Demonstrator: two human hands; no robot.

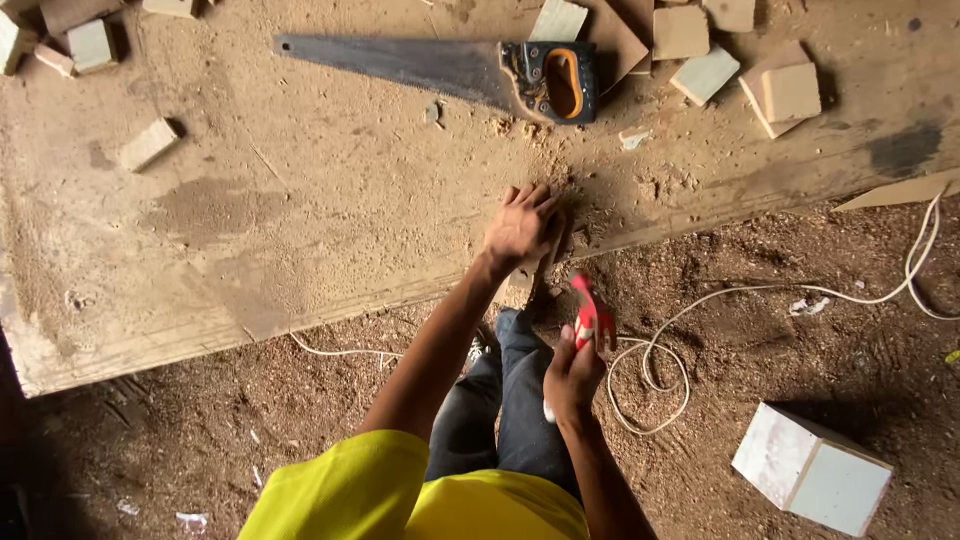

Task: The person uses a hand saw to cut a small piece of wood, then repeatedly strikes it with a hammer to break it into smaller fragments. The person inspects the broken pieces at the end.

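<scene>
The right hand (572, 378) is closed around the handle of a red tool (592, 315), most likely a hammer, whose head rises above the fist and points toward the bench (250, 220). The left hand (518, 228) lies on the bench edge with fingers curled over a small wood piece (553, 240); how tightly it grips cannot be told, since the hand covers most of it.

The chief risk, as it looks from here, is to the left fingers (530, 196): they sit right at the spot the tool faces, so a stroke that lands off line could catch them. The piece is at the very edge of the bench, on loose sawdust, so it could slip or tip off under a blow. A white cord (700, 300) loops on the floor just beside the bench edge, near the person's legs, and could snag a foot.

The left arm is stretched forward, nearly straight, wrist flat on the bench. The right arm is bent, held short of the bench edge, with the tool raised.

A saw (440, 70) lies farther back on the bench, well apart from both hands, among scattered blocks (790, 92). A white box (810, 468) stands on the floor, away from the bench.
</scene>
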